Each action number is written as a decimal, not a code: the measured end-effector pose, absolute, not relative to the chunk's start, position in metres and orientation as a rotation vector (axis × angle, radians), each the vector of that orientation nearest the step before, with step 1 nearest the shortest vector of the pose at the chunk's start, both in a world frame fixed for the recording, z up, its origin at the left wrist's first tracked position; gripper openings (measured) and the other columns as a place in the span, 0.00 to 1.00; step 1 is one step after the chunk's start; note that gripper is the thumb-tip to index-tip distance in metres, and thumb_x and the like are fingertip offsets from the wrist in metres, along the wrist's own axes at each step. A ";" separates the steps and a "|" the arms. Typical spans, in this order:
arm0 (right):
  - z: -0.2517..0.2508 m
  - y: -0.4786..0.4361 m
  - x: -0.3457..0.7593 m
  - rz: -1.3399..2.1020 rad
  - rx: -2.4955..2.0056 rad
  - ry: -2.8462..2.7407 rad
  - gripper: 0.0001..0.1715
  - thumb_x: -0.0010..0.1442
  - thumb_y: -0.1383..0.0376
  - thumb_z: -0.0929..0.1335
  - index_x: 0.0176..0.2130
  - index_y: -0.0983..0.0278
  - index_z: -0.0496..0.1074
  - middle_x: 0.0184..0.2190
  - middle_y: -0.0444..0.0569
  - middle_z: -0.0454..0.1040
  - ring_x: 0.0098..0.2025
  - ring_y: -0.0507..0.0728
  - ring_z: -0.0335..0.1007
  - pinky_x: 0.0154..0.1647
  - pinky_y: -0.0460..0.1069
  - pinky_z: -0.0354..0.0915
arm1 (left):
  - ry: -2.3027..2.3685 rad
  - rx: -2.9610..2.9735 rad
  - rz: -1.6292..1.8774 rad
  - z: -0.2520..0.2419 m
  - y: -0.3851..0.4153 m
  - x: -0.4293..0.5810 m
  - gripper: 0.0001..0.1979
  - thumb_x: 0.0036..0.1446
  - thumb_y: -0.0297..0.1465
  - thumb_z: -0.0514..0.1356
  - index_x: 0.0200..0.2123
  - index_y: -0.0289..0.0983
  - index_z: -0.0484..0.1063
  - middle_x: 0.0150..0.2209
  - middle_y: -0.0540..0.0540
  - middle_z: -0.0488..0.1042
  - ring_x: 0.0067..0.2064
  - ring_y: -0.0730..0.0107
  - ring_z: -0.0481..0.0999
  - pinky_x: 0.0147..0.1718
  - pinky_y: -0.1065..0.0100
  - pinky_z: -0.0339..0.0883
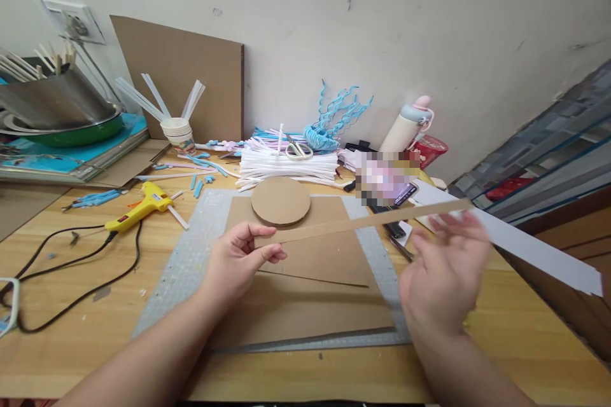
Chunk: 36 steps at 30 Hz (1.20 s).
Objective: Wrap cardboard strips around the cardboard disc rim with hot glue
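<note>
A long narrow cardboard strip is held above the work surface, slanting up to the right. My left hand pinches its left end between thumb and fingers. Close to the strip's right end is my right hand, blurred, its thumb apart from the fingers; whether the fingertips touch the strip is unclear. Below lies a cardboard sheet with a straight-edged cardboard piece on it. A round cardboard disc rests behind the strip. Under the cardboard is a grey cutting mat.
On the left lie a yellow glue gun with a black cord and blue-handled pliers. White pipe cleaners carry scissors at the back. Paper cups hold glue sticks. A phone and bottle are at right.
</note>
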State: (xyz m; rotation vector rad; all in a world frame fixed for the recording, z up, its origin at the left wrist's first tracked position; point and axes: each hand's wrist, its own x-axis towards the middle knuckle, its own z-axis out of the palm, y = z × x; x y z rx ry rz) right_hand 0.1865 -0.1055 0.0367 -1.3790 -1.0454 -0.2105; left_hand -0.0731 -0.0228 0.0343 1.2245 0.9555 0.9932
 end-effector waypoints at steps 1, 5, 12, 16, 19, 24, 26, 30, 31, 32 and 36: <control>0.038 -0.105 0.182 -0.311 -1.333 -1.073 0.37 0.63 0.66 0.63 0.66 0.52 0.45 0.63 0.58 0.55 0.68 0.70 0.54 0.63 0.74 0.56 | 0.960 1.238 0.990 0.033 -0.025 -0.072 0.21 0.42 0.38 0.77 0.35 0.38 0.73 0.24 0.49 0.80 0.28 0.61 0.84 0.30 0.66 0.79; 0.047 -0.101 0.163 -0.269 -1.276 -1.619 0.36 0.58 0.60 0.74 0.62 0.49 0.63 0.59 0.51 0.68 0.62 0.70 0.64 0.67 0.69 0.54 | 0.961 1.320 0.947 0.027 -0.032 -0.069 0.18 0.44 0.38 0.75 0.34 0.38 0.73 0.23 0.48 0.80 0.27 0.63 0.84 0.29 0.66 0.78; 0.029 -0.089 0.162 0.115 -1.436 -2.012 0.17 0.72 0.61 0.62 0.52 0.59 0.77 0.36 0.50 0.81 0.38 0.59 0.77 0.40 0.54 0.72 | 1.019 1.630 0.900 0.022 -0.017 -0.077 0.19 0.57 0.43 0.66 0.46 0.37 0.72 0.35 0.44 0.81 0.37 0.61 0.84 0.35 0.63 0.79; 0.019 -0.084 0.187 0.105 -1.654 -1.807 0.18 0.74 0.61 0.60 0.54 0.60 0.75 0.43 0.55 0.80 0.46 0.62 0.77 0.47 0.57 0.72 | 1.168 1.963 0.848 0.029 0.021 -0.081 0.25 0.60 0.40 0.66 0.56 0.37 0.68 0.57 0.38 0.72 0.57 0.53 0.75 0.54 0.49 0.73; 0.012 -0.077 0.202 0.123 -1.770 -1.738 0.16 0.72 0.60 0.65 0.55 0.62 0.73 0.49 0.54 0.78 0.49 0.61 0.77 0.49 0.59 0.73 | 1.176 2.249 0.660 0.035 0.040 -0.072 0.19 0.65 0.39 0.62 0.56 0.37 0.70 0.58 0.40 0.71 0.56 0.55 0.75 0.53 0.48 0.73; -0.004 -0.066 0.216 0.186 -1.879 -1.821 0.18 0.69 0.59 0.69 0.56 0.62 0.72 0.56 0.53 0.74 0.51 0.61 0.76 0.50 0.60 0.74 | 1.083 2.543 0.273 0.038 0.033 -0.071 0.19 0.66 0.39 0.61 0.56 0.37 0.70 0.56 0.40 0.72 0.53 0.57 0.76 0.51 0.50 0.74; -0.008 -0.066 0.216 0.187 -1.898 -1.853 0.18 0.69 0.59 0.69 0.56 0.62 0.72 0.56 0.53 0.74 0.51 0.60 0.76 0.50 0.60 0.74 | 1.018 2.593 0.106 0.036 0.021 -0.081 0.18 0.66 0.39 0.62 0.55 0.37 0.70 0.55 0.41 0.73 0.52 0.58 0.77 0.50 0.51 0.75; -0.005 -0.074 0.196 0.178 -1.824 -1.925 0.18 0.69 0.59 0.69 0.56 0.62 0.72 0.57 0.54 0.73 0.54 0.62 0.74 0.54 0.62 0.72 | 0.960 2.628 -0.042 0.033 -0.005 -0.097 0.17 0.66 0.39 0.61 0.53 0.36 0.71 0.52 0.42 0.75 0.49 0.61 0.77 0.48 0.53 0.76; -0.003 -0.079 0.186 0.205 -1.761 -1.975 0.18 0.69 0.59 0.69 0.56 0.62 0.72 0.57 0.53 0.74 0.55 0.62 0.74 0.55 0.62 0.71 | 0.958 2.638 -0.041 0.034 -0.012 -0.096 0.15 0.65 0.39 0.62 0.50 0.35 0.73 0.49 0.43 0.76 0.48 0.61 0.78 0.48 0.53 0.75; 0.000 -0.084 0.176 0.249 -1.680 -2.042 0.18 0.68 0.60 0.69 0.56 0.62 0.72 0.56 0.53 0.75 0.55 0.61 0.74 0.57 0.61 0.71 | 0.957 2.649 -0.031 0.036 -0.018 -0.093 0.13 0.64 0.38 0.63 0.46 0.35 0.74 0.45 0.44 0.77 0.46 0.61 0.78 0.48 0.53 0.75; 0.009 -0.100 0.148 0.385 -1.459 -2.228 0.24 0.65 0.65 0.70 0.60 0.61 0.72 0.47 0.50 0.81 0.46 0.57 0.78 0.46 0.51 0.74 | 0.936 2.691 0.052 0.052 -0.033 -0.071 0.03 0.60 0.31 0.64 0.35 0.37 0.75 0.33 0.47 0.79 0.39 0.61 0.79 0.47 0.56 0.72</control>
